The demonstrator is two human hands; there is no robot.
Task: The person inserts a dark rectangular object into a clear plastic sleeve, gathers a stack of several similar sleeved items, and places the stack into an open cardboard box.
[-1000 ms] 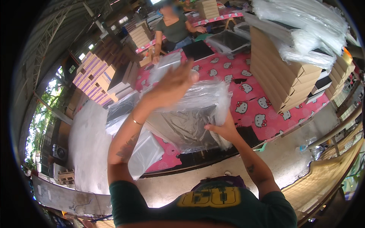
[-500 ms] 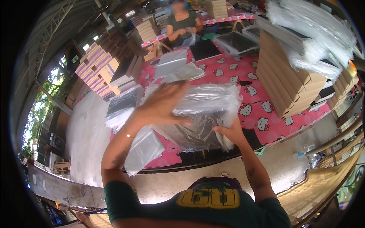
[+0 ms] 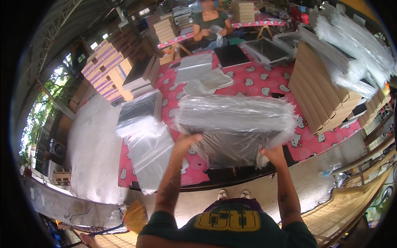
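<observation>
In front of me on the pink table lies a stack of flat dark panels in clear plastic sleeves (image 3: 235, 115), the loose plastic bunched along its far side. My left hand (image 3: 187, 144) grips its near left side, thumb on top and the other fingers mostly hidden. At the near right corner, my right hand (image 3: 273, 154) is closed on the same stack, its thumb pressing the crumpled plastic. Left of my left forearm are flat clear plastic bags (image 3: 151, 146), partly hanging over the table's front edge. Just beyond them sits another plastic-covered dark panel (image 3: 140, 108).
Brown cartons (image 3: 320, 89) stand at the right, topped with plastic-wrapped panels (image 3: 351, 49). A black panel (image 3: 231, 56) and plastic sheets (image 3: 194, 68) lie farther back. Boxes (image 3: 105, 74) are piled at left. Across the table a person (image 3: 211, 27) handles clear plastic. A broom (image 3: 135, 217) is at lower left.
My left hand has come down from above the stack to its near left side. My right hand stays at the right corner. In the picture the stack now appears farther right.
</observation>
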